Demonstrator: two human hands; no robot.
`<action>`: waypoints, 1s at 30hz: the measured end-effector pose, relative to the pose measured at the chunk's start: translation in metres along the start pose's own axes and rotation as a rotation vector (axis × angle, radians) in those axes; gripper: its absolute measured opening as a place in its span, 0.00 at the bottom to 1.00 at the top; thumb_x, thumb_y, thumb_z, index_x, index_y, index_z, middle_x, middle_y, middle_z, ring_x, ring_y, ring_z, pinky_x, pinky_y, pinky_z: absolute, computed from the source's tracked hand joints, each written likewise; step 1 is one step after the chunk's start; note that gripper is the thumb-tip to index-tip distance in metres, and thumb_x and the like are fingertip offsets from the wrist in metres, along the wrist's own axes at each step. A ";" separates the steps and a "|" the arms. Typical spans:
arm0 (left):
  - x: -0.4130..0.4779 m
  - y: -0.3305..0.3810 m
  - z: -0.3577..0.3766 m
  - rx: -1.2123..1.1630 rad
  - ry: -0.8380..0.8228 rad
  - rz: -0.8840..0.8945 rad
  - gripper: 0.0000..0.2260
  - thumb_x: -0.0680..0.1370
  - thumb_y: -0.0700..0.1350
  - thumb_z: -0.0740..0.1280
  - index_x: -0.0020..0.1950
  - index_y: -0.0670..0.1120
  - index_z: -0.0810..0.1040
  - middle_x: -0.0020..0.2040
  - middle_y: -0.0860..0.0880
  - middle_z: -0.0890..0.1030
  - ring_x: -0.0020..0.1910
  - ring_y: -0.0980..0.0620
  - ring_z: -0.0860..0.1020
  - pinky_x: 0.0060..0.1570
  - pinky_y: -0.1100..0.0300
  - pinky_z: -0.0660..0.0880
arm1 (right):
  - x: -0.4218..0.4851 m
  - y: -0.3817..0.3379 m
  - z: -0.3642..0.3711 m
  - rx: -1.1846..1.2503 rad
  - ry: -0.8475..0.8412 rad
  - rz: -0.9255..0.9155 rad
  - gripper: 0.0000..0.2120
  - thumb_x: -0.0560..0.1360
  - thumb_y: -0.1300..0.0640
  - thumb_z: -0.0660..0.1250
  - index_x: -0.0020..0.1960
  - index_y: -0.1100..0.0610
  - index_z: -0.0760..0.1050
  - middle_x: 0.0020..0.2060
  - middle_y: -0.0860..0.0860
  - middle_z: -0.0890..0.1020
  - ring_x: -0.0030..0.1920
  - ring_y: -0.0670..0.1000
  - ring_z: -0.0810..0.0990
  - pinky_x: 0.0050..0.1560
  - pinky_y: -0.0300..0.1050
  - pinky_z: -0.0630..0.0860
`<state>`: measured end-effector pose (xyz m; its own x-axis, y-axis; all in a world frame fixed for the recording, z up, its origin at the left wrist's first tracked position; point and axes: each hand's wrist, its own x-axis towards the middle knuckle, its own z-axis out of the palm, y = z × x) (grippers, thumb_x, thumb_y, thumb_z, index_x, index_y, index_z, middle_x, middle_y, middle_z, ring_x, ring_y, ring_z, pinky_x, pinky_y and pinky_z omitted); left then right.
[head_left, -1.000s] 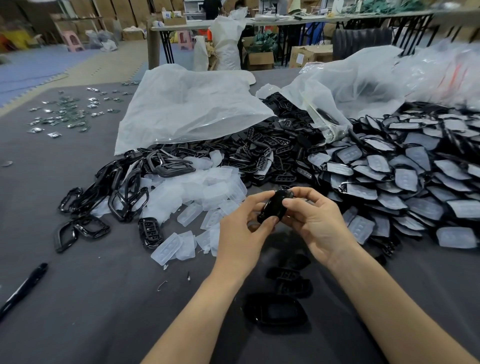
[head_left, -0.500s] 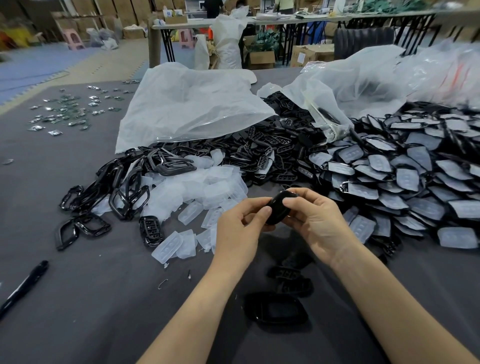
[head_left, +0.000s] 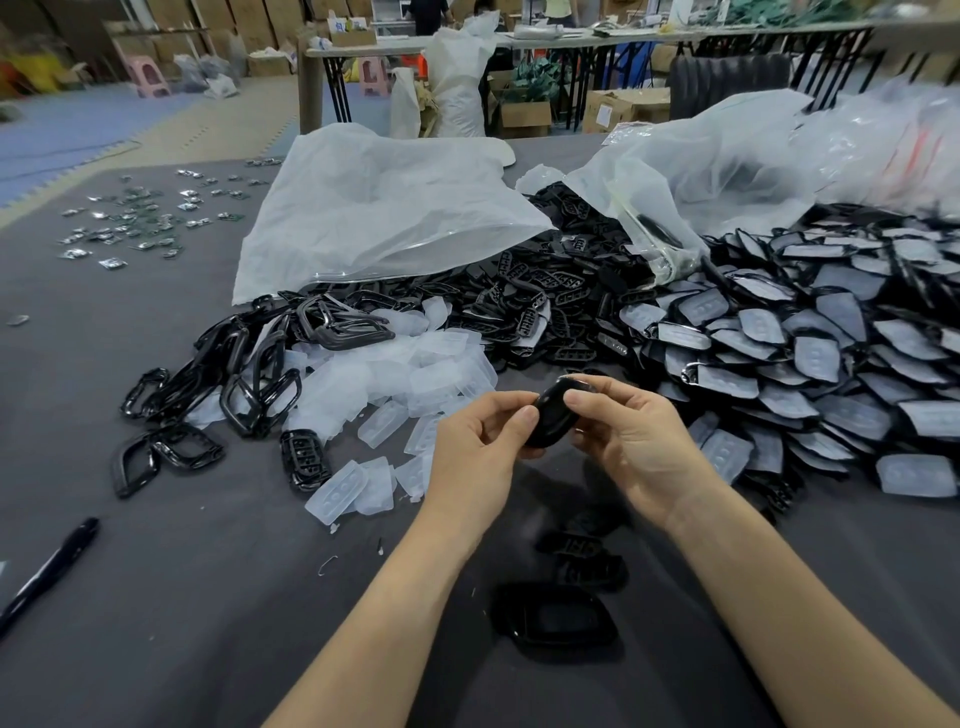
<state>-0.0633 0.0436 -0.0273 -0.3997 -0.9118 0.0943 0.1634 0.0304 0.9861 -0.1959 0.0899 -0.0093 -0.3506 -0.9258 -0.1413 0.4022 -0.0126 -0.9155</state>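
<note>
Both hands hold one small glossy black plastic shell (head_left: 551, 414) above the grey table (head_left: 197, 597). My left hand (head_left: 475, 449) pinches its left side between thumb and fingers. My right hand (head_left: 631, 441) grips its right side, thumb on top. Below the hands lie a black shell (head_left: 556, 616) and two black button frames (head_left: 587, 564). Left of the hands sits a heap of translucent button pads (head_left: 395, 384).
Black ring frames (head_left: 228, 384) lie at the left, a big pile of black frames (head_left: 545, 296) in the middle, and padded shells (head_left: 810, 353) at the right. White plastic bags (head_left: 384, 208) lie behind. A black pen (head_left: 49, 569) and small circuit boards (head_left: 135, 218) lie at the left.
The hands have turned the black shell slightly and my right thumb has slid onto its top. The piles have not moved.
</note>
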 end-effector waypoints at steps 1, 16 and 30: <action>0.000 0.000 0.000 0.017 0.000 0.003 0.09 0.79 0.33 0.64 0.47 0.45 0.81 0.36 0.53 0.84 0.38 0.60 0.82 0.37 0.68 0.77 | 0.000 0.000 -0.001 -0.027 0.003 0.004 0.09 0.62 0.60 0.72 0.43 0.57 0.81 0.37 0.51 0.84 0.36 0.45 0.81 0.34 0.35 0.75; -0.003 -0.001 0.001 0.230 0.006 0.123 0.11 0.76 0.33 0.67 0.47 0.50 0.78 0.42 0.54 0.81 0.40 0.64 0.79 0.41 0.72 0.74 | -0.001 0.000 0.001 0.052 -0.024 0.000 0.07 0.73 0.73 0.63 0.44 0.63 0.75 0.34 0.51 0.83 0.38 0.48 0.84 0.39 0.38 0.81; 0.002 0.003 -0.004 -0.028 -0.036 -0.004 0.10 0.76 0.33 0.68 0.44 0.49 0.82 0.37 0.54 0.84 0.38 0.60 0.80 0.41 0.67 0.77 | 0.000 0.000 0.000 0.152 -0.039 0.008 0.08 0.64 0.66 0.69 0.43 0.63 0.79 0.35 0.54 0.83 0.36 0.49 0.83 0.37 0.39 0.81</action>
<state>-0.0599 0.0406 -0.0248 -0.4328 -0.8964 0.0959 0.1865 0.0151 0.9823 -0.1958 0.0897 -0.0087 -0.3150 -0.9400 -0.1309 0.5291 -0.0595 -0.8465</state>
